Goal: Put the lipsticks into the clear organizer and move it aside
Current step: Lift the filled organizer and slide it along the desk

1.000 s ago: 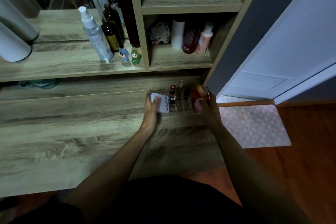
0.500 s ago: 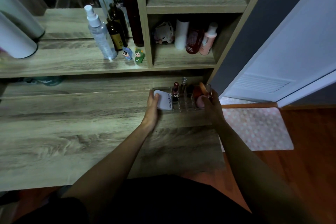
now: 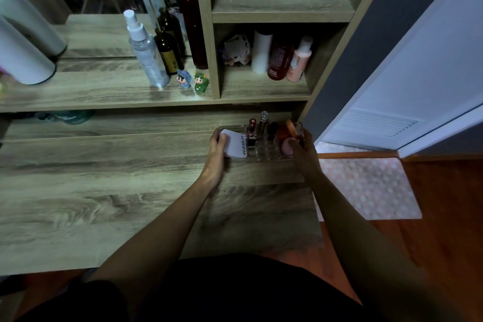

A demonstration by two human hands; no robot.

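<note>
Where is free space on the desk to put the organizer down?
The desk is bare to the left of the left hand, and in front of both hands toward the near edge. It is crowded on the shelf above: spray bottle, two figurines. The clear organizer sits at the desk's right end.

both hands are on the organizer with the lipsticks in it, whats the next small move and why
Probably let go: the clear organizer sits at the desk's far right, under the shelf, lipsticks upright in its slots, with the left hand and right hand at its ends. It looks set aside.
</note>
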